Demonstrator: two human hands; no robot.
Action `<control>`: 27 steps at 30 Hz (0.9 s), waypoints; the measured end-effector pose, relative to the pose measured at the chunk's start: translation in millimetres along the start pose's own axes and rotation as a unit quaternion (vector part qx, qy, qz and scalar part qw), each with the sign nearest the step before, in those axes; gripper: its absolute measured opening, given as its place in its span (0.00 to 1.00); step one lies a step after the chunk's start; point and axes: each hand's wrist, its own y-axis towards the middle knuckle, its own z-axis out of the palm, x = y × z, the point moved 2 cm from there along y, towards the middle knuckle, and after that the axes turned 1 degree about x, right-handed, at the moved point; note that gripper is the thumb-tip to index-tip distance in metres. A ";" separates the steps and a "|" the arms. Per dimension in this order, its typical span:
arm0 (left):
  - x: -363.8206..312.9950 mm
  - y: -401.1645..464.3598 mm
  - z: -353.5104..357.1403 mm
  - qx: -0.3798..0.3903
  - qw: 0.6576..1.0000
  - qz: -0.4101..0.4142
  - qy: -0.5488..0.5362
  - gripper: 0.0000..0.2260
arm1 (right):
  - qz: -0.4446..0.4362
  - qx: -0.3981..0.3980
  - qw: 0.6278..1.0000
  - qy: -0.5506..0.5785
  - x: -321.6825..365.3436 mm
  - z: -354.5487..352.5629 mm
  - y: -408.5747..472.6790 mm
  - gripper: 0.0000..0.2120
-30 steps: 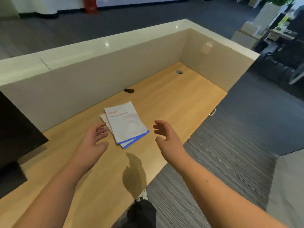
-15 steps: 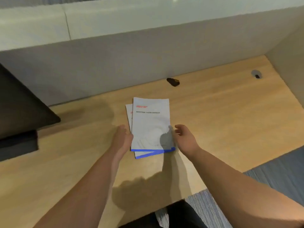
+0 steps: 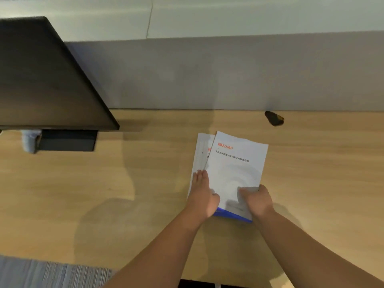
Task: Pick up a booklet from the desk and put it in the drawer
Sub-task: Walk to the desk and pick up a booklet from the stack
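Note:
Two white booklets with blue bottom edges lie overlapped on the wooden desk (image 3: 145,183). The top booklet (image 3: 236,169) has an orange logo and a line of dark text. My right hand (image 3: 256,201) grips its lower right corner, thumb on the cover. My left hand (image 3: 202,194) lies flat, fingers pressing on the lower booklet (image 3: 200,150) that sticks out at the left, thumb on the top booklet's lower left edge. No drawer is in view.
A dark monitor (image 3: 41,75) with its base stands at the left. A small dark object (image 3: 274,118) lies near the grey partition wall (image 3: 207,75) behind the desk. Striped carpet (image 3: 52,273) shows at the bottom left.
The view has swung left and closer to the desk. Both hands moved from beside the booklets onto them: the right closed on the top booklet's corner, the left pressed onto the lower one.

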 end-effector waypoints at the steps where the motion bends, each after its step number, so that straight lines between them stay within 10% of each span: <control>1: -1.3 1.3 4.5 0.007 1.000 0.011 0.006 0.32 | 0.012 0.002 1.000 0.019 -2.1 -5.8 2.3 0.14; 9: 7.4 4.5 4.7 -0.079 0.996 -0.014 0.028 0.31 | 0.067 0.045 0.976 0.204 -19.1 -42.3 -9.2 0.04; 27: 23.2 10.9 -8.8 0.008 0.985 0.162 0.059 0.31 | 0.065 0.012 0.973 0.223 -11.5 -44.6 -16.4 0.07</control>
